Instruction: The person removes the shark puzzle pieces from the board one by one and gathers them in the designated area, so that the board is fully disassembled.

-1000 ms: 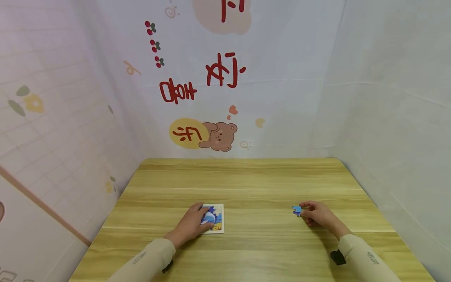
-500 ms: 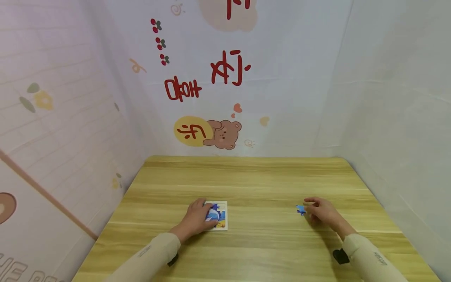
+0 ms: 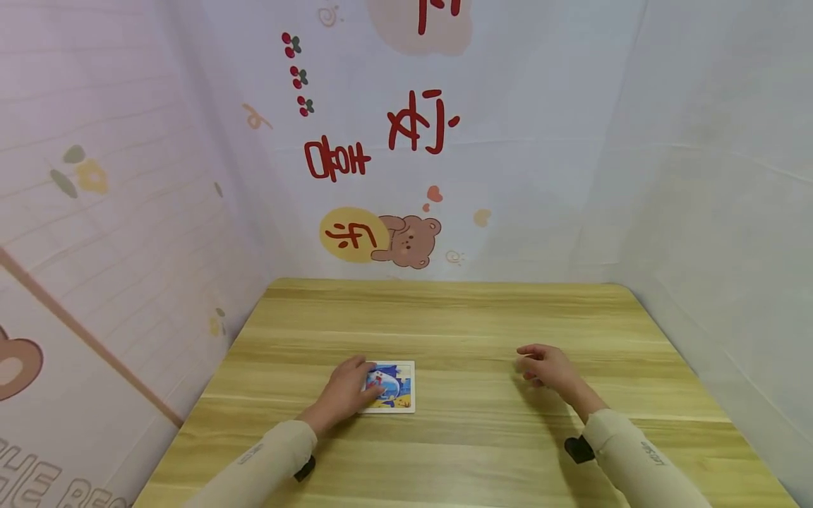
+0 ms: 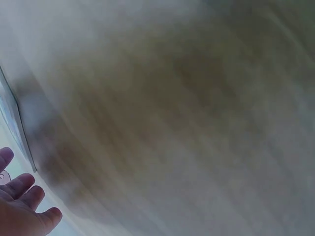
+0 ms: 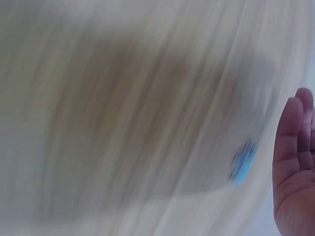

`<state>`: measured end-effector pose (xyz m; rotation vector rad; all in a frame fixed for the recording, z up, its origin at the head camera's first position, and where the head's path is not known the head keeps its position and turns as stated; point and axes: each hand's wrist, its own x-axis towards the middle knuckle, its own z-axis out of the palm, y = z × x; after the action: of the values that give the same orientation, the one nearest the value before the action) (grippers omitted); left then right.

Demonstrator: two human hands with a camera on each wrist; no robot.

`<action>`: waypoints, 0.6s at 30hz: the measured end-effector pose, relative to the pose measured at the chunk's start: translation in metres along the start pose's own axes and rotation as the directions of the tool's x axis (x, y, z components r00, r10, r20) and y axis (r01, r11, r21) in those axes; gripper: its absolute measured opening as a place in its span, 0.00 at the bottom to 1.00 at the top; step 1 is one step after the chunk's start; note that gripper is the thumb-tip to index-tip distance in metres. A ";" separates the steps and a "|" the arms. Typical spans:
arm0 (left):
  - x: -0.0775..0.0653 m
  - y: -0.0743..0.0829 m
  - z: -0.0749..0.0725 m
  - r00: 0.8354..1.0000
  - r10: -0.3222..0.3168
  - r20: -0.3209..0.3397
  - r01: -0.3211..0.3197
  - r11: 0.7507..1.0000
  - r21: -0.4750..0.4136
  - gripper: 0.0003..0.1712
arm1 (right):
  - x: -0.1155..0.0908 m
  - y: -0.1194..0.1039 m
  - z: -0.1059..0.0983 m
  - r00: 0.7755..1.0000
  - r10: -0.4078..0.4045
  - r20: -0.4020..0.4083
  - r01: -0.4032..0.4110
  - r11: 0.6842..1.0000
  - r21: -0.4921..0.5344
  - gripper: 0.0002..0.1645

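Note:
In the head view, my left hand [image 3: 345,389] rests over the left side of a small white-framed jigsaw puzzle [image 3: 406,408] with a blue and yellow sea-animal picture. Its thumb lies across the picture and partly covers it. In the left wrist view the fingers [image 4: 32,197] look loosely spread beside the puzzle's edge. To the right, my right hand [image 3: 551,368] hovers low over the table. Its fingers look straight in the right wrist view, with nothing visible between them. Apart from them, a blurred blue puzzle piece [image 5: 242,163] appears against the tabletop. The head view does not show this piece.
A wood-grain table [image 3: 457,317] stretches out under both hands. Behind it hangs a white cloth wall with a printed bear [image 3: 409,243] and red characters. More pale walls [image 3: 705,212] stand close on the left and right sides.
The right hand has moved left and no longer pinches the blue piece. My left hand has drawn back a little, baring more of the picture. The head view has shifted slightly.

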<state>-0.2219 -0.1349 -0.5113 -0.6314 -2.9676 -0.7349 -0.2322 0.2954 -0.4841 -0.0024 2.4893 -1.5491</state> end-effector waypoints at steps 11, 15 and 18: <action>0.000 -0.004 0.007 1.000 -0.006 -0.007 0.006 0.999 0.044 0.32 | 0.022 -0.040 0.095 0.998 0.015 -0.061 -0.010 0.996 0.084 0.19; 0.000 -0.004 0.007 1.000 -0.006 0.001 0.005 0.999 0.047 0.32 | 0.029 -0.054 0.129 0.999 0.013 -0.050 -0.007 0.995 0.101 0.17; 0.000 -0.004 0.008 1.000 -0.003 0.003 0.002 0.999 0.049 0.32 | 0.033 -0.063 0.150 1.000 0.004 -0.026 -0.001 0.995 0.100 0.16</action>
<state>-0.2232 -0.1345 -0.5203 -0.6267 -2.9796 -0.6604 -0.2449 0.1304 -0.4982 0.0363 2.4271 -1.6811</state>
